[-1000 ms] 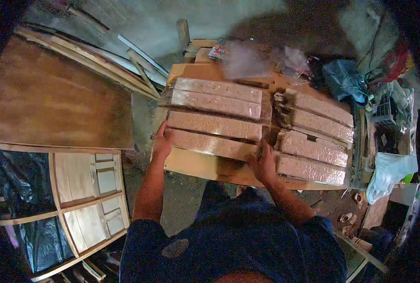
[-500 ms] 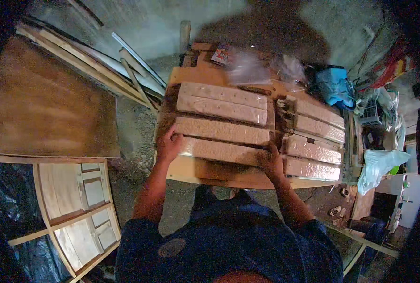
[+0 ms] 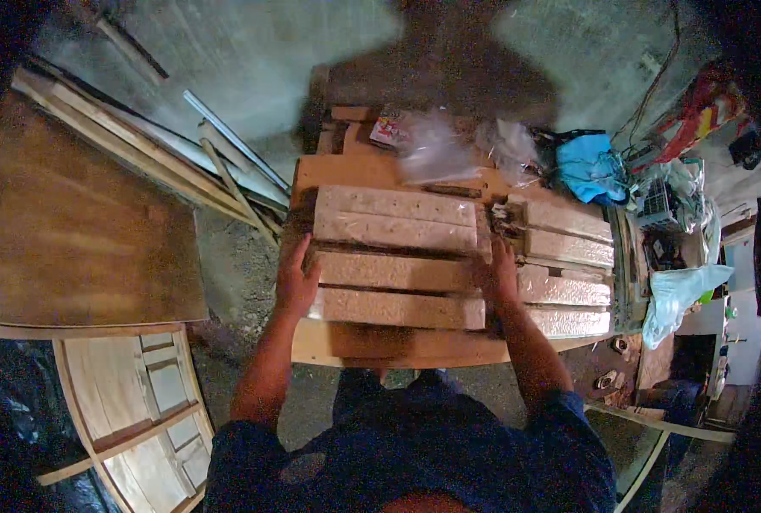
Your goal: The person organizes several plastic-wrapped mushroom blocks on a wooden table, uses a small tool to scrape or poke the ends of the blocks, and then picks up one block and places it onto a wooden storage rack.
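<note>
Several long, pale tan slabs in shiny clear wrapping lie side by side on an orange-brown wooden table. My left hand point(image 3: 298, 280) rests at the left ends of the nearer slabs, its fingers stretched forward and the thumb apart, next to the third slab point(image 3: 397, 271). At the right ends, my right hand point(image 3: 497, 275) lies with fingers pointing away from me, partly in shadow. The nearest slab point(image 3: 397, 309) lies between my wrists, and a joined farther pair point(image 3: 395, 220) sits beyond my fingertips. Both hands flank the slabs without lifting them.
More wrapped slabs point(image 3: 563, 286) lie right of my right hand. Clear plastic film point(image 3: 436, 150) and a blue bag point(image 3: 587, 167) are at the table's back. Wooden boards point(image 3: 132, 154) lean at the left, above a framed wooden panel point(image 3: 111, 376). A pale plastic bag point(image 3: 684, 295) hangs at right.
The view has shifted, so the table appears lower. Both hands have moved farther from me along the slab ends. My left fingers have left the slab corner and straightened.
</note>
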